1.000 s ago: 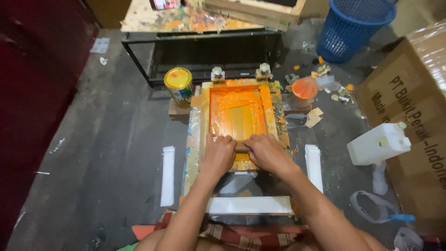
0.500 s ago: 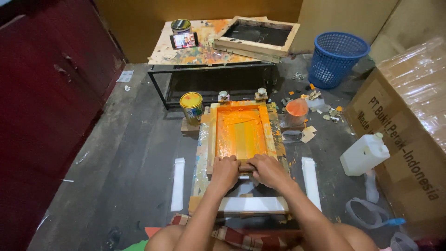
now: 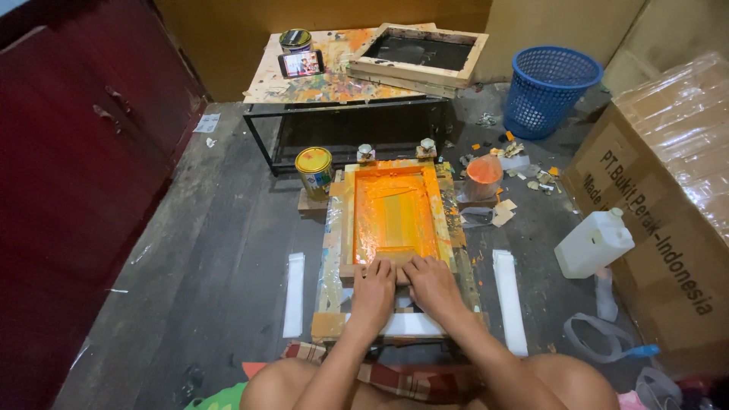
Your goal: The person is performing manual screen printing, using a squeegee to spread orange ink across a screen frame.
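Your left hand (image 3: pixel 373 290) and right hand (image 3: pixel 430 282) | both clenched on squeegee (image 3: pixel 396 259) | near edge of orange-inked wooden printing frame (image 3: pixel 393 212) | yellow-lidded paint tin (image 3: pixel 314 171) beside frame.

Both hands (image 3: pixel 402 287) side by side, palms down

A dark plank floor (image 3: pixel 213 250) carries the orange printing frame (image 3: pixel 395 216), a yellow-lidded tin (image 3: pixel 314 171), white strips — a blue basket (image 3: pixel 551 89), a white jug (image 3: pixel 594 242)
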